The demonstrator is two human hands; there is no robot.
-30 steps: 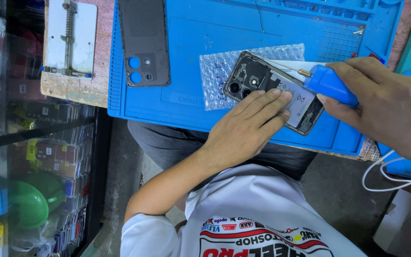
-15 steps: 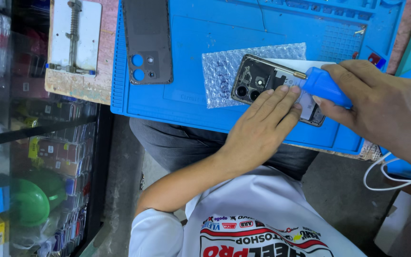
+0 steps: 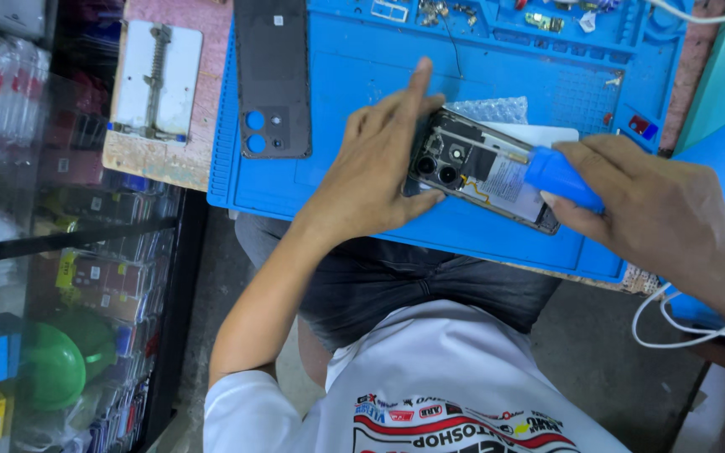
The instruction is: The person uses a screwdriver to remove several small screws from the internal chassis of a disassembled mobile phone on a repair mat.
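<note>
An opened phone (image 3: 484, 168) with its back removed lies on a piece of bubble wrap (image 3: 490, 109) on the blue work mat (image 3: 337, 67); its circuit board and two camera lenses are exposed. My left hand (image 3: 375, 168) grips the phone's camera end, thumb on the near edge and index finger pointing up. My right hand (image 3: 660, 218) holds a blue-handled screwdriver (image 3: 560, 176), whose tip rests on the phone's inner parts near the middle. The phone's dark back cover (image 3: 272, 80) lies apart on the mat to the left.
Small screws and parts sit in the mat's top compartments (image 3: 539, 18). A white metal holding jig (image 3: 154, 80) lies on the wooden bench at left. A glass display case (image 3: 60, 277) stands at lower left, and a white cable (image 3: 673, 323) hangs at right.
My left hand has shifted from lying flat on the phone's near edge to gripping its camera end, with the index finger lifted. The screwdriver stays on the phone. The view has moved closer.
</note>
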